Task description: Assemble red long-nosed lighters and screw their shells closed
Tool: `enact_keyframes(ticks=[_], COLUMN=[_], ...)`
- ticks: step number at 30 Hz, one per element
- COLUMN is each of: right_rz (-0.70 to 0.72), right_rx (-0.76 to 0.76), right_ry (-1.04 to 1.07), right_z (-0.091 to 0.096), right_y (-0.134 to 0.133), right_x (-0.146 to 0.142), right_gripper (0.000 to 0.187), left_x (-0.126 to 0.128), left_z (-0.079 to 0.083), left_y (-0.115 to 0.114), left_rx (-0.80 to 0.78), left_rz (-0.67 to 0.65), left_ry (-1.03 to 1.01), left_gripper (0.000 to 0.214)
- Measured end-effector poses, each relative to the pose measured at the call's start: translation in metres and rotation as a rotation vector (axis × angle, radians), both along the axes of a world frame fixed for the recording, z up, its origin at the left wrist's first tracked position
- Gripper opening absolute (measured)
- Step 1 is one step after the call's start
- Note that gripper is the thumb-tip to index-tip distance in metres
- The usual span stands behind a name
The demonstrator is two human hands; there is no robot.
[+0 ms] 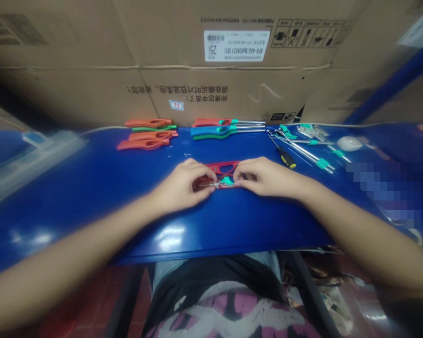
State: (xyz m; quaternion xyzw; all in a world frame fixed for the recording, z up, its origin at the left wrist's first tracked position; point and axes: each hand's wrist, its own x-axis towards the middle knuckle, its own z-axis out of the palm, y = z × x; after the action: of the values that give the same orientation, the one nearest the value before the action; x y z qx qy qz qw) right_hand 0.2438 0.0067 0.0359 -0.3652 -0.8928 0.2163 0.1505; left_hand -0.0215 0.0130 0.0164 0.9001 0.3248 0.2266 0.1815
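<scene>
In front of me, low over the blue table, is an opened red lighter casing (215, 166). A dark red translucent insert (202, 183), which looks like a fuel tank, and a green trigger (227, 180) with thin pale wires lie at its lower half. My left hand (186, 185) is closed, thumb and fingers pinching the insert and the casing's left part. With curled fingers, my right hand (259, 174) grips the right end beside the trigger. What exactly lies between its fingertips is partly hidden.
Behind lie orange lighter casings (144, 142) with a green one, and red and blue lighters (211, 130) with metal tubes. To the right are a screwdriver (285, 157), loose metal tubes (308, 155) with green triggers, and a white round object (349, 143). Cardboard (91, 94) walls the back.
</scene>
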Motion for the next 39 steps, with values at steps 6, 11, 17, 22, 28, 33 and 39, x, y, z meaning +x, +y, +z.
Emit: enact_keyframes(ticks=[6, 11, 17, 22, 28, 33, 39], right_rz=[0.051, 0.096, 0.125, 0.127, 0.121, 0.11, 0.112], right_rx=[0.028, 0.079, 0.066, 0.064, 0.061, 0.065, 0.061], right_ry=[-0.018, -0.062, -0.083, -0.087, -0.086, -0.084, -0.078], right_z=[-0.0003, -0.0008, 0.0005, -0.0001, -0.0006, -0.0009, 0.0012], right_y=[-0.0003, -0.0028, -0.0052, -0.005, -0.0051, -0.0056, -0.0059], right_x=[0.0015, -0.0018, -0.0049, -0.0054, -0.0052, -0.0049, -0.0058], right_gripper=[0.01, 0.012, 0.012, 0.012, 0.012, 0.011, 0.012], left_x=[0.0031, 0.0054, 0.0052, 0.0048, 0.0055, 0.0066, 0.0051], left_z=[-0.0046, -0.0067, -0.003, -0.0007, -0.0007, -0.0006, 0.0006], left_y=[-0.0014, -0.0003, -0.0002, -0.0008, 0.0, -0.0001, -0.0025], left_rx=[0.039, 0.006, -0.165, -0.182, -0.202, -0.22, -0.189], left_rz=[0.045, 0.079, 0.142, 0.154, 0.158, 0.175, 0.161], left_ry=[-0.054, -0.075, -0.075, -0.057, -0.054, -0.053, -0.027], left_gripper=[0.02, 0.014, 0.017, 0.021, 0.017, 0.016, 0.016])
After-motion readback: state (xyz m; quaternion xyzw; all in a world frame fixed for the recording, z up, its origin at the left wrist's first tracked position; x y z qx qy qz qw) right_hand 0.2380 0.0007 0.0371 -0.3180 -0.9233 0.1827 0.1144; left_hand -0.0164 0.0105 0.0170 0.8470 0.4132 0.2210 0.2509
